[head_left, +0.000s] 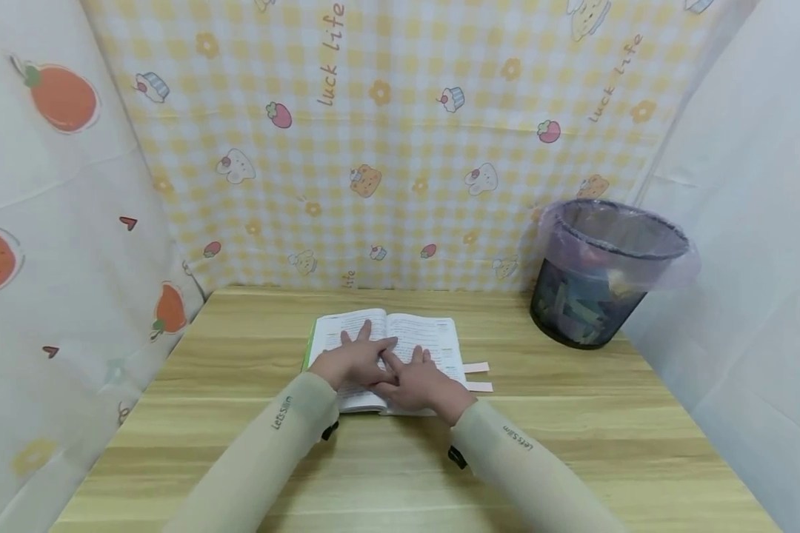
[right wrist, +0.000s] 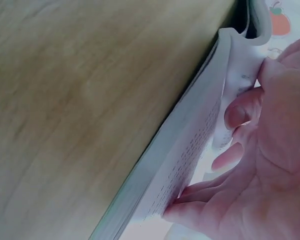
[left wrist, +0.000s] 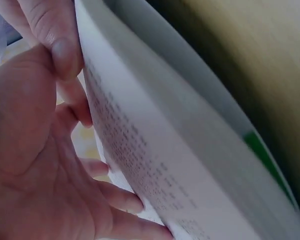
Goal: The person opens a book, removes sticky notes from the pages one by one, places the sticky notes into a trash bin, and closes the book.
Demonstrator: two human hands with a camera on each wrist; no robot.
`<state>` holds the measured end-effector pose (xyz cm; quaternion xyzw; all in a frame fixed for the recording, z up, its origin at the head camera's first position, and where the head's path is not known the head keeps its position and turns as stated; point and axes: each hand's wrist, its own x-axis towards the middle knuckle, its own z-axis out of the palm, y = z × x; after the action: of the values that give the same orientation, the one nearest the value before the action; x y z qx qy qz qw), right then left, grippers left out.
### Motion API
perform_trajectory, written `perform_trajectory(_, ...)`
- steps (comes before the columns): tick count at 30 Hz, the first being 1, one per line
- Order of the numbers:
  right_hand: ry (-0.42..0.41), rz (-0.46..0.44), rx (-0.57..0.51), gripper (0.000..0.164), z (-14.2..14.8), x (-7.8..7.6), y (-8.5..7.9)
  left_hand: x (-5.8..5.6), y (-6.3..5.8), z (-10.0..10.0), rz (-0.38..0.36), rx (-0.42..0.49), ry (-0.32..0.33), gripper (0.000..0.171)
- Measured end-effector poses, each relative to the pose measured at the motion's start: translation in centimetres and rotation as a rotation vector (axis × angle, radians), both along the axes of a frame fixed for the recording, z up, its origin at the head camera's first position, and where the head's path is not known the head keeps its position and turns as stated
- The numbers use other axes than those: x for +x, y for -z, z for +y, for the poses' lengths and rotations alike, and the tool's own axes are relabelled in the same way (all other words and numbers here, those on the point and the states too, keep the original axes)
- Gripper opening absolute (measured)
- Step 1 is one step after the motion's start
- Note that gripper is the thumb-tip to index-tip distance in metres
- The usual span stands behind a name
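An open book [head_left: 435, 332] with printed pages lies flat on the wooden table, its green cover edge showing at the left. My left hand [head_left: 355, 361] is over the left page with fingers spread. The left wrist view shows that hand's fingertips [left wrist: 135, 202] touching the print. Over the right page is my right hand [head_left: 418, 381], its fingers extended; in the right wrist view its fingertips [right wrist: 177, 211] touch the paper. Near the book's centre fold the two hands meet and overlap. Two pale strips [head_left: 476, 367] stick out from the right page edge.
A dark bin [head_left: 576, 300] with a translucent purple liner stands at the table's back right. Patterned cloth [head_left: 400, 148] hangs behind the table [head_left: 253, 326], and white cloth hangs along both sides.
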<state>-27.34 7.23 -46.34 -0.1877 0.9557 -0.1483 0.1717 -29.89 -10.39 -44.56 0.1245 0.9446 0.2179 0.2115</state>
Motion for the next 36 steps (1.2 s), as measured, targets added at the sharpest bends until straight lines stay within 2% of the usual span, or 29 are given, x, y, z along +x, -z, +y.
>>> perform_trajectory(6, -0.044, -0.06, -0.172, 0.087, 2.9, -0.9, 0.2, 0.7, -0.2, 1.0, 0.024, 0.002, -0.025, 0.084)
perform_trajectory(10, -0.041, -0.008, -0.261, 0.071, 4.9, -1.8, 0.7, 0.7, 0.0, 1.0, 0.071, -0.044, -0.03, 0.089)
perform_trajectory(14, -0.039, 0.047, -0.28, 0.055, 5.7, -2.5, 1.1, 0.6, 0.0, 0.9, 0.086, -0.049, -0.034, 0.089)
perform_trajectory(16, -0.023, 0.054, -0.304, 0.05, 6.0, -2.6, 0.7, 0.6, 0.0, 0.9, 0.081, -0.043, -0.031, 0.089)
perform_trajectory(19, 0.07, 0.088, -0.32, 0.044, 6.7, -3.0, -0.1, 0.6, -0.1, 1.0, 0.068, -0.033, -0.037, 0.089)
perform_trajectory(22, 0.195, 0.147, -0.279, 0.044, 7.8, -3.6, -0.7, 0.5, -0.1, 1.4, 0.054, -0.04, -0.053, 0.089)
perform_trajectory(24, 0.24, 0.171, -0.212, 0.046, 8.7, -4.1, -0.7, 0.5, -0.1, 1.7, 0.045, -0.051, -0.063, 0.09)
perform_trajectory(28, 0.241, 0.184, -0.099, 0.043, 10.3, -4.9, -0.1, 0.5, 0.0, 2.0, 0.043, -0.072, -0.065, 0.089)
perform_trajectory(32, 0.241, 0.152, -0.071, 0.041, 11.0, -5.4, 0.8, 0.7, 0.3, 2.0, 0.055, -0.074, -0.057, 0.088)
perform_trajectory(36, 0.223, 0.136, -0.051, 0.033, 11.6, -6.8, 3.0, 0.9, 0.2, 2.0, 0.053, -0.074, -0.053, 0.087)
